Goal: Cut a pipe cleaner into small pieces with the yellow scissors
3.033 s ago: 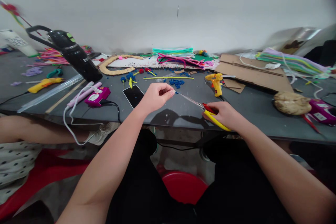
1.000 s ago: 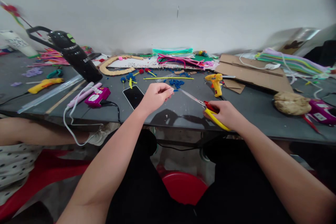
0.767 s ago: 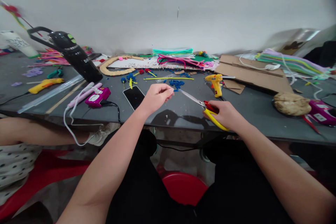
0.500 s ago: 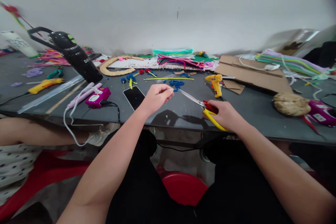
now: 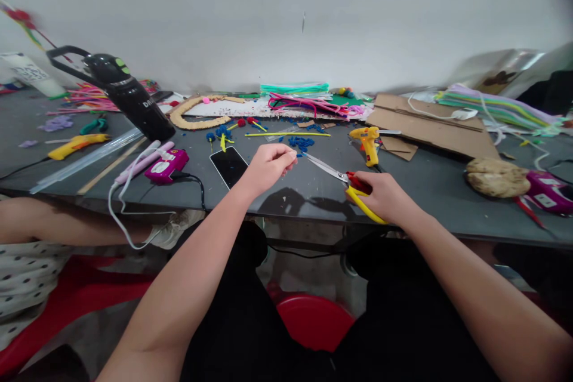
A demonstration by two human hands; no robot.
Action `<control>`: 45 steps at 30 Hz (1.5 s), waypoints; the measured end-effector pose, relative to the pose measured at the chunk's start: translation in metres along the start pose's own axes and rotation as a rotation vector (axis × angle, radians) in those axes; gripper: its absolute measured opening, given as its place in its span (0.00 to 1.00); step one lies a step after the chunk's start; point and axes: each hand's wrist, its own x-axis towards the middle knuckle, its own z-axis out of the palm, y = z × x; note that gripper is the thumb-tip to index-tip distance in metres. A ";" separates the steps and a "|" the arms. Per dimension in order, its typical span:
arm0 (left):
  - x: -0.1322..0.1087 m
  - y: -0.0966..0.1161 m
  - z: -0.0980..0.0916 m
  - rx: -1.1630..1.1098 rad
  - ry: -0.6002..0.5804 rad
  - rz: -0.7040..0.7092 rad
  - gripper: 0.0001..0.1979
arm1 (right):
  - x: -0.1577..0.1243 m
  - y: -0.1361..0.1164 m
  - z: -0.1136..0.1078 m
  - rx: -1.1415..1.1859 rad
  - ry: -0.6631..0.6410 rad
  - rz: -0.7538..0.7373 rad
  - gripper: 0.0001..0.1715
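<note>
My left hand (image 5: 271, 166) is closed in a pinch above the table's front part. A short blue pipe cleaner (image 5: 300, 154) shows at its fingertips, mostly hidden by them. My right hand (image 5: 388, 196) is wrapped round the red and yellow handles of a pair of scissors (image 5: 329, 169). The blades point left, with their tips at the blue piece by my left fingertips. Just behind the tips lies a heap of small blue pipe cleaner cuttings (image 5: 302, 143). A phone (image 5: 227, 166) lies partly behind my left forearm.
A yellow glue gun (image 5: 367, 142) stands beyond the scissors, near cardboard sheets (image 5: 430, 125). At left are a black bottle (image 5: 134, 101), a purple power block (image 5: 167, 166) and another yellow glue gun (image 5: 78, 146). A yellow pipe cleaner (image 5: 289, 134) lies behind the cuttings. Another person's arm (image 5: 67, 224) rests at left.
My hands and the scissors stay almost where they were, with the blade tips still by my left fingertips. The other person's arm at left has shifted slightly.
</note>
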 end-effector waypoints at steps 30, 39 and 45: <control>0.000 0.001 0.001 -0.012 -0.020 -0.001 0.14 | 0.001 -0.004 -0.003 0.048 0.028 0.048 0.17; -0.001 0.002 0.000 0.017 -0.013 0.004 0.14 | 0.000 -0.002 -0.003 0.049 -0.034 0.026 0.18; 0.000 0.001 0.001 0.033 -0.011 0.009 0.14 | 0.001 -0.005 -0.003 0.044 -0.052 0.031 0.18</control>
